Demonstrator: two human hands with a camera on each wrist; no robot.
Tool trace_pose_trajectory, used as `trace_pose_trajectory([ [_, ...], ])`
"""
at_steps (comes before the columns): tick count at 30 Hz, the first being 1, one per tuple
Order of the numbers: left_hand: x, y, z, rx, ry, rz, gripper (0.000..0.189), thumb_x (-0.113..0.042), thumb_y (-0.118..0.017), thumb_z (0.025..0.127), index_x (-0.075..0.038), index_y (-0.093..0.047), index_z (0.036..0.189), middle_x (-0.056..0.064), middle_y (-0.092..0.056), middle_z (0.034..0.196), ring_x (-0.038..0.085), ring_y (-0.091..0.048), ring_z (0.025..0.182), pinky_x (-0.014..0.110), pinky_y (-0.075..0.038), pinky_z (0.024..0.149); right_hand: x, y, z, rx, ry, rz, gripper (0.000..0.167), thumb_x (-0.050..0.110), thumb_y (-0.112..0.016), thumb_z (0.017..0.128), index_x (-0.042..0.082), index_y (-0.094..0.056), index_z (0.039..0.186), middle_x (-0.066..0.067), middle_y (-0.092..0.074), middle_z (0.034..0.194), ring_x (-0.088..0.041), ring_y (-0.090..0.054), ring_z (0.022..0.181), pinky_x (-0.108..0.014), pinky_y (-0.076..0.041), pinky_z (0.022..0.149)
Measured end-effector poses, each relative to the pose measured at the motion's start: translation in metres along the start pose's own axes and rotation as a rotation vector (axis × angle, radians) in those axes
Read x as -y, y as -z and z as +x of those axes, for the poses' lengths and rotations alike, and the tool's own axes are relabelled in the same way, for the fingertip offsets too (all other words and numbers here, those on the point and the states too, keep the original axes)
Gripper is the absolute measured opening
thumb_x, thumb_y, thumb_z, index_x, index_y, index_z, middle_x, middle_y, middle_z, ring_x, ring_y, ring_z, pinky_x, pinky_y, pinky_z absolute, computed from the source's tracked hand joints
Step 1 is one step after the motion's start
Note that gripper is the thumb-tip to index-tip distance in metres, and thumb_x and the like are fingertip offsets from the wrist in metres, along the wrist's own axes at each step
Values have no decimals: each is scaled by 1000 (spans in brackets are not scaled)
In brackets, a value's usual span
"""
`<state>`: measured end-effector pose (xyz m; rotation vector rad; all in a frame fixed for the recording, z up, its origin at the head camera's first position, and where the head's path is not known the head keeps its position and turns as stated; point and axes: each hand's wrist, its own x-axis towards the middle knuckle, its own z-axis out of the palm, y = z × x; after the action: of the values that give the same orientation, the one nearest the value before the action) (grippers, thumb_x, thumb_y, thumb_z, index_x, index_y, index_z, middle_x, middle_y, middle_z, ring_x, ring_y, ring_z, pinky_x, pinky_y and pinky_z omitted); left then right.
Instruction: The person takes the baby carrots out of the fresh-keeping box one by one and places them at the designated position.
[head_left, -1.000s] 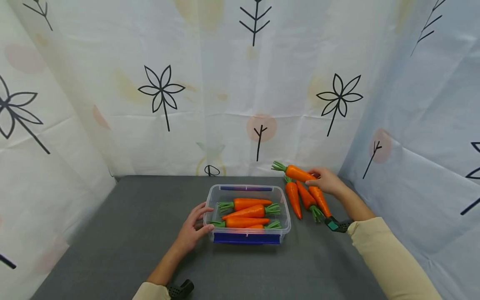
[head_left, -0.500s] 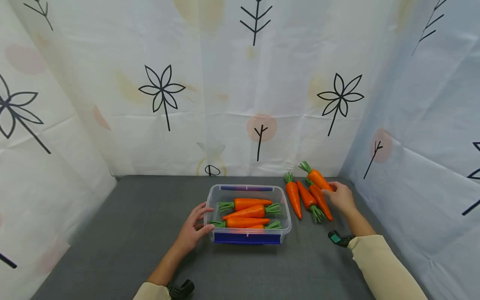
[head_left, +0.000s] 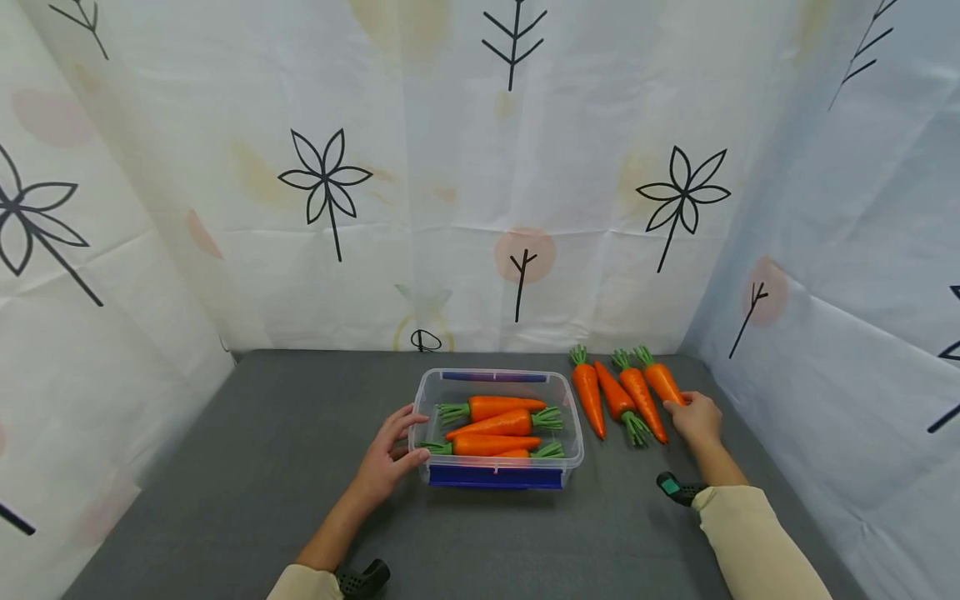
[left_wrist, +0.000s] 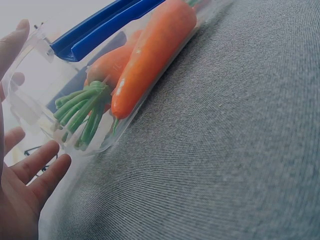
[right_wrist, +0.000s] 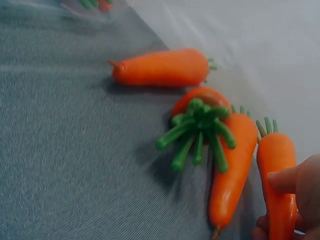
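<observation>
My left hand (head_left: 384,458) rests at the left end of a clear plastic box (head_left: 573,433) with blue latches. Its thumb is at the near corner, and its fingers (left_wrist: 47,175) are spread beside the wall. Inside the box lie several orange carrots (head_left: 498,423) with green tops. At the right, my right hand (head_left: 697,421) pinches a carrot (head_left: 662,382) near its tip, the green top pointing away. In the right wrist view, the thumb lies across this carrot (right_wrist: 277,155) and fingers show beyond it. Beside it lies another carrot (head_left: 642,393) in the row.
Two more carrots, one with its top away (head_left: 587,392) and one with its top toward me (head_left: 617,394), lie between the box and the right hand. Everything rests on a grey table (head_left: 300,433). A patterned white curtain (head_left: 450,208) hangs behind and at both sides.
My right hand has carried the carrot rightward, from above the others, and lowered it to the right end of the row. The left hand and box have stayed in place.
</observation>
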<state>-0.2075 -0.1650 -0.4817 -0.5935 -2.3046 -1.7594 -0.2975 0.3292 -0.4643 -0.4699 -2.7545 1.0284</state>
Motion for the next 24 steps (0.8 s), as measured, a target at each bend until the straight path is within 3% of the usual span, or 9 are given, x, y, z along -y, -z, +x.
trace_pose_trajectory([
  [4, -9, 1, -1, 6, 4, 2, 42, 0, -64, 90, 4, -53, 130, 33, -26, 149, 55, -46, 117, 60, -45, 90, -7, -3, 2, -6, -28, -24, 47, 17, -57, 95, -19, -50, 125, -37, -52, 121, -51, -48, 107, -55, -41, 89],
  [24, -10, 0, -1, 1, 8, -1, 42, 1, -65, 89, 3, -54, 130, 33, -26, 149, 55, -46, 117, 61, -44, 91, -6, -4, 0, -6, -81, -69, 45, 20, -60, 91, -17, -56, 116, -34, -57, 112, -48, -55, 97, -53, -45, 81],
])
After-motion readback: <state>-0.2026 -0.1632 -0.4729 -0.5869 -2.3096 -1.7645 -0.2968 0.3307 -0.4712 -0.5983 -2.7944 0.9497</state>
